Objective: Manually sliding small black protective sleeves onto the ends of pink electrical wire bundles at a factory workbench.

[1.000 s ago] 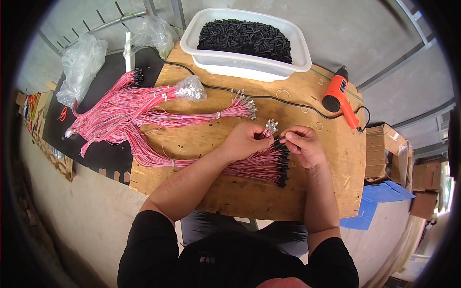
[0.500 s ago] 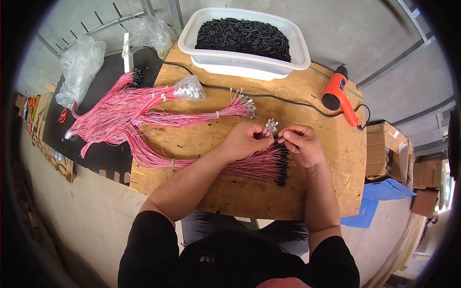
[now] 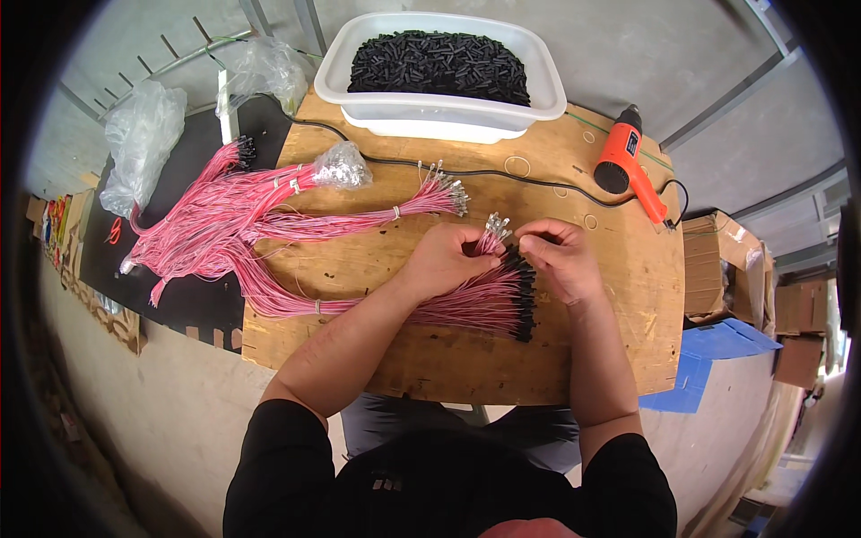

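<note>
My left hand (image 3: 451, 260) pinches a small bunch of pink wires (image 3: 491, 235) with bare metal ends pointing up. My right hand (image 3: 556, 260) meets it fingertip to fingertip at those ends, gripping something too small to make out. Under both hands lies a row of pink wires with black sleeved tips (image 3: 513, 296) on the wooden board (image 3: 430, 359). Further pink wire bundles (image 3: 233, 224) spread out to the left, one tied bunch ending in metal terminals (image 3: 448, 193).
A white tub (image 3: 448, 112) full of small black tubes stands at the board's far edge. An orange heat gun (image 3: 623, 161) lies at the right with its black cable running across. Clear plastic bags (image 3: 143, 143) sit far left, cardboard boxes (image 3: 717, 269) at right.
</note>
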